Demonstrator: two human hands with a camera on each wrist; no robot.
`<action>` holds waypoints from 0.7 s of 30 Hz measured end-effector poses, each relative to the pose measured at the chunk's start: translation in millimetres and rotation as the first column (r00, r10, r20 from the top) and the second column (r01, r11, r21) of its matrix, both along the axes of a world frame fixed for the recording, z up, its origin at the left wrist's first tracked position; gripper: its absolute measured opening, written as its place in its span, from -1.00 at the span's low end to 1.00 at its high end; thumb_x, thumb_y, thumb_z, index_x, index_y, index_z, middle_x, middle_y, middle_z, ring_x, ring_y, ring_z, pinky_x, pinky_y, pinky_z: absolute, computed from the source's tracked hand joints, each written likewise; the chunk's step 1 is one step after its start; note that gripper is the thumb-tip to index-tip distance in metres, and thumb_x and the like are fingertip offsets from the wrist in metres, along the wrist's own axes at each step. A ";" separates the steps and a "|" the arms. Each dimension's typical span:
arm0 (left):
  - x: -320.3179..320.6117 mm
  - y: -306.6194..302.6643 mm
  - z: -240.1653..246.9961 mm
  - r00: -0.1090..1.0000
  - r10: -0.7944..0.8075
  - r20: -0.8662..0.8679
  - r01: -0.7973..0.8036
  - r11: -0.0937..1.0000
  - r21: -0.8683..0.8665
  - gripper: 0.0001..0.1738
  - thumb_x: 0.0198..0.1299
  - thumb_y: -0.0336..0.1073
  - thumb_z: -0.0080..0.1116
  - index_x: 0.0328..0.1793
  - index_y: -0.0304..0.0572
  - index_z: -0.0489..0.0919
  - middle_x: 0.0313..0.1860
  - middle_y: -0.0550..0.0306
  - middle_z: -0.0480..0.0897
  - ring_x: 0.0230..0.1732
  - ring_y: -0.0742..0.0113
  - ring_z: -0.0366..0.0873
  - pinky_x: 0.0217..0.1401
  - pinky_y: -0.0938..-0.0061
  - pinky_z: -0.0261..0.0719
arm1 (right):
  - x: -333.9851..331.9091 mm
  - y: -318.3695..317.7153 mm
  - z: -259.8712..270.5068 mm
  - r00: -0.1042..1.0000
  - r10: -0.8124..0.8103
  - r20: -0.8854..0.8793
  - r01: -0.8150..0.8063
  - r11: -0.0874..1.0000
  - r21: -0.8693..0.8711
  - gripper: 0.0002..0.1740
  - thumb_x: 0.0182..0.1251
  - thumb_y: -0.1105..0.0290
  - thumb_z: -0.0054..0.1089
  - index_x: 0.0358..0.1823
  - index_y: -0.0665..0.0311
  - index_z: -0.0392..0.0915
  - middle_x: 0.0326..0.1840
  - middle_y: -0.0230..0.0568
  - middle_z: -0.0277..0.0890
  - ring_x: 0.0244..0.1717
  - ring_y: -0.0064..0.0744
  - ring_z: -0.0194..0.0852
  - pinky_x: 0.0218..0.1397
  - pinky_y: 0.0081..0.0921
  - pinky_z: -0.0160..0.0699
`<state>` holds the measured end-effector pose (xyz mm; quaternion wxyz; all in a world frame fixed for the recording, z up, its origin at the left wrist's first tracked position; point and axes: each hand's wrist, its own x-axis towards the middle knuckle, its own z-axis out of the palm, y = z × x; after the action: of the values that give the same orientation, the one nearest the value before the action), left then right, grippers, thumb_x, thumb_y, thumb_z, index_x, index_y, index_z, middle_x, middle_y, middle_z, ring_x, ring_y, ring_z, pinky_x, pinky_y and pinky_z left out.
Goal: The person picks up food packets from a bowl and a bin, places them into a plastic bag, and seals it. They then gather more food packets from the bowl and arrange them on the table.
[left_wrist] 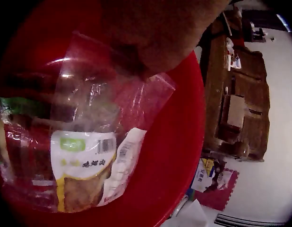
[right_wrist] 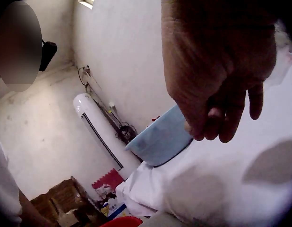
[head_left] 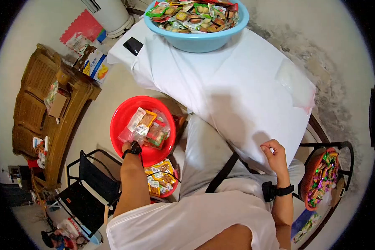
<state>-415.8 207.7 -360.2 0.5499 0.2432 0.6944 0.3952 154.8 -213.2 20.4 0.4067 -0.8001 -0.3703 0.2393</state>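
Note:
My left hand [head_left: 127, 146] reaches into the red basin [head_left: 117, 121] and pinches the edge of a clear plastic bag [head_left: 130, 135]. In the left wrist view the bag [left_wrist: 84, 90] spreads out below the fingers, which are partly in shadow. Inside or against it shows a snack packet [head_left: 146, 121] with a white and yellow label; other packets [head_left: 158, 135] lie beside it. Over the white-covered table [head_left: 191, 83], my right hand [head_left: 275, 154] hovers with loosely curled fingers and holds nothing; the right wrist view shows the same hand [right_wrist: 217, 80] above the cloth.
A light-blue basin [head_left: 196, 43] heaped with small snack packets stands at the table's far end, near a phone [head_left: 133, 46]. Yellow packets [head_left: 162, 173] fill a container below the red basin. A basket of shiny wrapped sweets [head_left: 321, 179] is at the right, a folding chair [head_left: 91, 183] at the left.

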 end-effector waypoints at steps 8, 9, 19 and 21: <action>50.9 -8.1 80.1 0.999 0.039 -0.010 -0.040 0.997 -0.072 -0.71 0.21 -0.24 -0.09 -0.04 -0.18 0.52 -0.29 0.02 0.60 -0.26 0.10 0.54 -0.16 0.33 0.51 | 3.8 -12.3 -6.0 0.999 -0.034 0.011 0.034 0.998 -0.046 -0.96 0.09 0.57 0.16 -0.41 0.40 0.53 -0.42 -0.18 0.49 -0.37 -0.38 0.43 -0.22 -0.54 0.40; 58.0 -17.4 87.3 0.998 0.056 -0.015 -0.057 0.995 -0.086 -0.70 0.21 -0.24 -0.09 -0.02 -0.18 0.52 -0.27 0.01 0.60 -0.24 0.10 0.54 -0.13 0.34 0.51 | 4.0 -12.2 -6.3 0.999 -0.043 0.023 0.045 0.998 -0.055 -0.96 0.10 0.57 0.16 -0.40 0.39 0.53 -0.42 -0.19 0.49 -0.36 -0.38 0.43 -0.21 -0.54 0.39; 108.7 -58.7 126.0 0.888 0.079 -0.453 -0.109 0.993 -0.040 -0.64 0.13 -0.21 0.06 -0.04 -0.34 0.50 -0.09 -0.18 0.56 -0.07 -0.05 0.50 0.03 0.16 0.44 | 15.8 -24.1 -17.0 0.993 -0.110 -0.031 0.109 0.994 -0.024 -0.96 0.11 0.53 0.21 -0.41 0.34 0.55 -0.47 -0.31 0.48 -0.41 -0.55 0.37 -0.33 -0.60 0.35; 133.3 -61.1 174.5 0.422 0.112 -0.899 -0.049 0.994 0.101 -0.60 0.13 -0.19 0.05 -0.06 -0.44 0.48 -0.09 -0.31 0.54 -0.03 -0.15 0.48 0.08 0.05 0.39 | 22.5 -26.2 -20.4 0.991 -0.127 -0.039 0.126 0.992 -0.020 -0.96 0.12 0.52 0.21 -0.41 0.34 0.55 -0.46 -0.31 0.47 -0.42 -0.55 0.36 -0.34 -0.60 0.34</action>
<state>-282.5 146.5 -185.7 0.0658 0.3996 0.8796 0.2495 177.2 -239.5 0.0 0.4212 -0.8206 -0.3087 0.2322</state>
